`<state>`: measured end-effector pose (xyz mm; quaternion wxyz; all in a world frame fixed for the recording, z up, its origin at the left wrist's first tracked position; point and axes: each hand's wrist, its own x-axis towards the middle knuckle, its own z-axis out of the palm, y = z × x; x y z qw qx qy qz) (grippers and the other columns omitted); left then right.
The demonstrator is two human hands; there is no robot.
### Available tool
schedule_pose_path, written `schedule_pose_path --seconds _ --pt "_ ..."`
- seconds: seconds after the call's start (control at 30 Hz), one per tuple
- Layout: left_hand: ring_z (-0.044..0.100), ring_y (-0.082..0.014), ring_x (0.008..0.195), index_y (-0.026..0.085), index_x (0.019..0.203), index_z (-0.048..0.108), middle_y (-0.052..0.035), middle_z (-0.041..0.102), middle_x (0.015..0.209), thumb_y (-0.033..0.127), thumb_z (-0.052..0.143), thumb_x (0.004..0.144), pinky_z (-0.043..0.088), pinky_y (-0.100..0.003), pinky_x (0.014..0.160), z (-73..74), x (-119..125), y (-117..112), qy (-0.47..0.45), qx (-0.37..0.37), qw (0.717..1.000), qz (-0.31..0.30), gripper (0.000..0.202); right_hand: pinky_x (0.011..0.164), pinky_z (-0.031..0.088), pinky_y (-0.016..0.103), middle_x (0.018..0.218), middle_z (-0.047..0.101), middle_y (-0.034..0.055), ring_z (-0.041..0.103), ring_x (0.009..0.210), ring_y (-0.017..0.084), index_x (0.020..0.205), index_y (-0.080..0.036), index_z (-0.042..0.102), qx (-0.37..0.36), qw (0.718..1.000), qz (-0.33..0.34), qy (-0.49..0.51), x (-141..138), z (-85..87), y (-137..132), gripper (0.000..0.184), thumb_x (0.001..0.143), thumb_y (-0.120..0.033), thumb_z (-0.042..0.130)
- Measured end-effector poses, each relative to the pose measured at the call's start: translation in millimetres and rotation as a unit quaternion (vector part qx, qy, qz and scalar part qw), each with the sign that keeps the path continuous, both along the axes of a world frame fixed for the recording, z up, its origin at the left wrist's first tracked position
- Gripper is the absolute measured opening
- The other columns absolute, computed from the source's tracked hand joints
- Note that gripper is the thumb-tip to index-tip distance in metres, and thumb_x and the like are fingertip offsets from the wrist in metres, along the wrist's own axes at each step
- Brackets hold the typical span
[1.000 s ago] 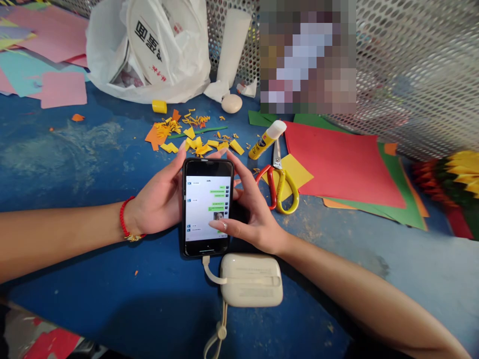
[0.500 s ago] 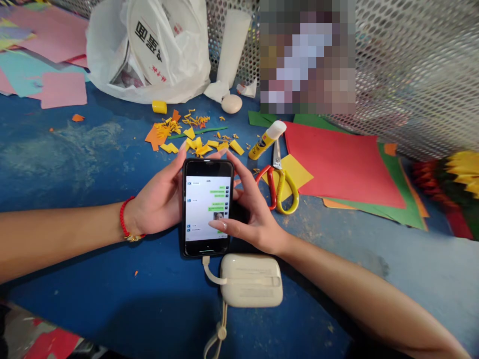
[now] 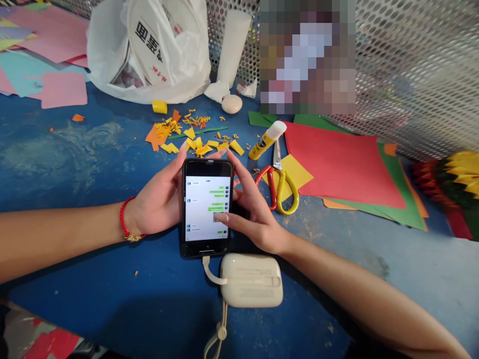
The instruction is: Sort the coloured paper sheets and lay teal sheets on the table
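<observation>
A black smartphone point(image 3: 207, 207) with a lit chat screen is held upright over the blue table point(image 3: 93, 164). My left hand point(image 3: 157, 199), a red cord bracelet on its wrist, grips the phone's left edge. My right hand point(image 3: 252, 209) wraps the right edge, its thumb resting on the screen. A short cable runs from the phone's bottom to a cream power bank point(image 3: 250, 279) lying just below it.
Red-and-yellow scissors point(image 3: 279, 187) and a glue stick point(image 3: 266, 138) lie right of the phone, beside red, green and yellow paper sheets point(image 3: 344, 164). Yellow and orange paper scraps point(image 3: 190, 137) lie behind the phone. A white plastic bag point(image 3: 149, 50) stands at the back, pink sheets point(image 3: 56, 75) at far left.
My right thumb has slid a little up and left across the screen. Everything else is still.
</observation>
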<state>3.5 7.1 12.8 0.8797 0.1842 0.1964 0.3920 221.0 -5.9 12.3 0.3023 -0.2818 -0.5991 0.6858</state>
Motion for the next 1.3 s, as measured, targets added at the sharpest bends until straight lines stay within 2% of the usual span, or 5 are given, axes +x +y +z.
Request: schedule_pose_path --seconds 0.23,0.4,0.83,1.07,1.3 --pt "0.059 -0.0366 0.146 0.025 0.161 0.056 -0.0103 0.070 0.148 0.067 0.063 0.106 0.046 -0.055 0.124 -0.6 0.2 -0.2 -0.005 0.013 1.000 -0.001 0.070 0.109 0.062 0.052 0.149 0.066 0.0096 0.072 0.123 0.028 0.175 -0.033 0.001 0.000 0.999 -0.003 0.032 -0.3 -0.8 1.9 0.100 0.102 -0.063 0.062" --pt "0.054 -0.0349 0.151 0.022 0.154 0.063 -0.0101 0.070 0.148 0.064 0.059 0.110 0.041 -0.056 0.128 -0.2 0.7 -1.0 0.004 0.004 1.000 0.019 0.062 0.105 0.064 0.051 0.151 0.064 0.0105 0.072 0.123 0.028 0.174 -0.034 0.002 0.005 1.000 -0.011 0.022 -1.2 -3.0 2.1 0.100 0.101 -0.063 0.064" --pt "0.053 -0.0352 0.152 0.020 0.163 0.054 -0.0103 0.066 0.154 0.066 0.042 0.114 0.044 -0.053 0.126 0.7 1.7 0.7 0.000 0.013 1.000 0.012 0.068 0.105 0.064 0.051 0.152 0.063 0.0119 0.072 0.123 0.028 0.174 -0.033 0.003 0.003 1.000 -0.011 0.020 -1.6 -2.3 1.7 0.099 0.102 -0.059 0.065" --pt "0.059 -0.0387 0.146 0.024 0.166 0.049 -0.0127 0.069 0.149 0.071 0.055 0.109 0.044 -0.061 0.124 2.0 1.8 -0.3 0.011 0.015 1.000 0.001 0.074 0.103 0.065 0.051 0.150 0.064 0.0109 0.072 0.124 0.029 0.174 -0.035 0.002 0.010 1.000 -0.012 0.007 -1.3 -2.0 0.8 0.098 0.103 -0.061 0.063" --pt "0.057 -0.0380 0.148 0.022 0.158 0.058 -0.0112 0.071 0.146 0.063 0.065 0.107 0.042 -0.061 0.126 0.9 1.6 -1.1 0.016 0.013 1.000 0.008 0.065 0.102 0.066 0.049 0.151 0.063 0.0088 0.072 0.123 0.028 0.174 -0.037 0.004 0.020 0.999 -0.020 -0.022 -0.9 -0.3 0.9 0.097 0.102 -0.066 0.061"
